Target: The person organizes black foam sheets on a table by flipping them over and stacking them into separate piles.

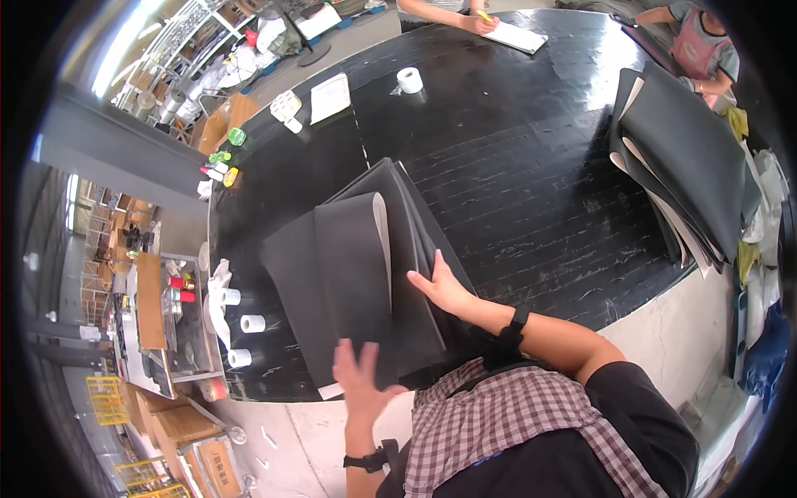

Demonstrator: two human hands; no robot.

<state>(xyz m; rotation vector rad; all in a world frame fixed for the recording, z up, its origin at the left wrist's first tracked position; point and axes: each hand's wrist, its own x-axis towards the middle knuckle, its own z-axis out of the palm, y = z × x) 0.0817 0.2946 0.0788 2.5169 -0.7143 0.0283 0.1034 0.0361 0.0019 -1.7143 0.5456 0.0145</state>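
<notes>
A stack of black leather-like sheets (423, 241) lies on the black table in front of me. Over its left part spreads a folded black sheet (340, 274), its curled edge showing a pale underside. Fingers apart and slightly blurred, my left hand (365, 386) hovers at or just over the sheet's near edge; whether it touches cannot be told. My right hand (444, 286) is at the right side of the stack, thumb and fingers spread, holding nothing.
Another pile of black sheets (689, 158) overhangs the right table edge. White rolls (251, 324) stand along the left edge, another roll (409, 80) farther back. Papers (330, 98) and small bottles (237, 137) lie far left. Two people work across the table, one over a white pad (519, 37).
</notes>
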